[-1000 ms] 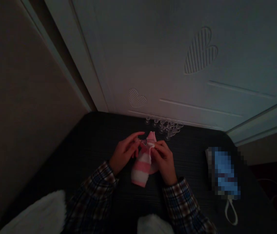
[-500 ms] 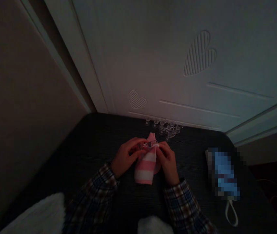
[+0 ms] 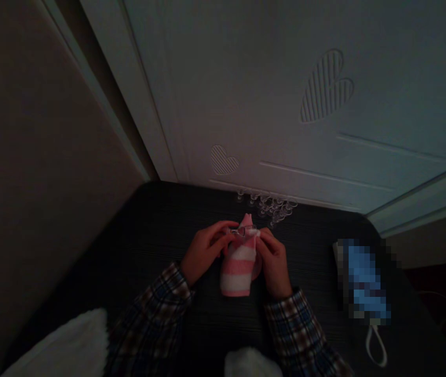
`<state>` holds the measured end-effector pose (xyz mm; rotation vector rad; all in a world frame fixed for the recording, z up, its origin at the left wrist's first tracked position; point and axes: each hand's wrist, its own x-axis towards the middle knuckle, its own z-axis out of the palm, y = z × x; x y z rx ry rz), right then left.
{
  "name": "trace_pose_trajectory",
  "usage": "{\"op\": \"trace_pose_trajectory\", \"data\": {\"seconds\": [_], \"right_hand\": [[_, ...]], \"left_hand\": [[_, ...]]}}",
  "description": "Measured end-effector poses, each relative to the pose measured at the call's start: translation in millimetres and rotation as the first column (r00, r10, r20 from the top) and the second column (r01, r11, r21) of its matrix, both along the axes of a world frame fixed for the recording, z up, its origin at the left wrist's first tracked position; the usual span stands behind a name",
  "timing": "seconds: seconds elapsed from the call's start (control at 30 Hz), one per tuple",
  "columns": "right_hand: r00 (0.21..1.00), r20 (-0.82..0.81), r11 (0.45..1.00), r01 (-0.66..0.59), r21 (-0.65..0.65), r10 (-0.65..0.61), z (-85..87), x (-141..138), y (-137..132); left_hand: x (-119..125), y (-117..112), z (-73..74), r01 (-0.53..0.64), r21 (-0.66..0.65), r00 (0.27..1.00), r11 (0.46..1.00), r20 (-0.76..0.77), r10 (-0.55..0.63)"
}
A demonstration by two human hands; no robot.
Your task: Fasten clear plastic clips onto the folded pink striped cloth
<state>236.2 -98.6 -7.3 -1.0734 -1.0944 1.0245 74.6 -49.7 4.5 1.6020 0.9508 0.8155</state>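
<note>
A small pink and white striped sock (image 3: pixel 240 263) lies on the dark table (image 3: pixel 156 230) between my hands. My left hand (image 3: pixel 204 252) pinches a small clear clip (image 3: pixel 242 230) at the sock's upper end. My right hand (image 3: pixel 273 261) grips the same upper end from the right, fingers closed on the fabric. Both sleeves are plaid. The light is dim.
A heap of clear plastic clips (image 3: pixel 269 204) lies at the table's far edge against a white panel with heart shapes (image 3: pixel 327 86). A blurred blue object (image 3: pixel 363 280) with a white loop (image 3: pixel 376 345) sits at the right. White fluffy fabric (image 3: pixel 62 348) is at the lower left.
My left hand's fingers, stretched out a second ago, have closed on the clip at the sock's top. The sock has shifted slightly right and stands more upright.
</note>
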Motion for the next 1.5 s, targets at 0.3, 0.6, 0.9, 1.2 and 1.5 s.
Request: {"op": "trace_pose_trajectory", "data": {"seconds": [0.3, 0.6, 0.9, 1.2, 1.5], "right_hand": [[0.982, 0.186, 1.000, 0.009, 0.007, -0.010, 1.1, 2, 0], [0.975, 0.220, 0.999, 0.033, 0.016, -0.035, -1.3, 2, 2], [0.998, 0.020, 0.998, -0.060, 0.014, 0.059, 3.9, -1, -2], [0.972, 0.229, 0.998, -0.060, 0.018, 0.054, 7.0, -4, -2], [0.961, 0.274, 0.999, -0.034, -0.005, 0.034, 1.9, -4, 0]], "left_hand": [[-1, -2, 5.4, -0.023, 0.012, 0.999, 1.000, 0.024, 0.023], [0, -2, 2.9, 0.005, 0.031, 0.999, 1.000, 0.035, -0.006], [-2, -2, 6.1, -0.012, 0.000, 0.998, 1.000, 0.056, 0.012], [-4, 0, 4.9, -0.075, 0.067, 0.997, 0.995, 0.026, 0.073], [-4, 3, 2.3, -0.061, 0.147, 0.998, 0.987, -0.009, 0.063]]}}
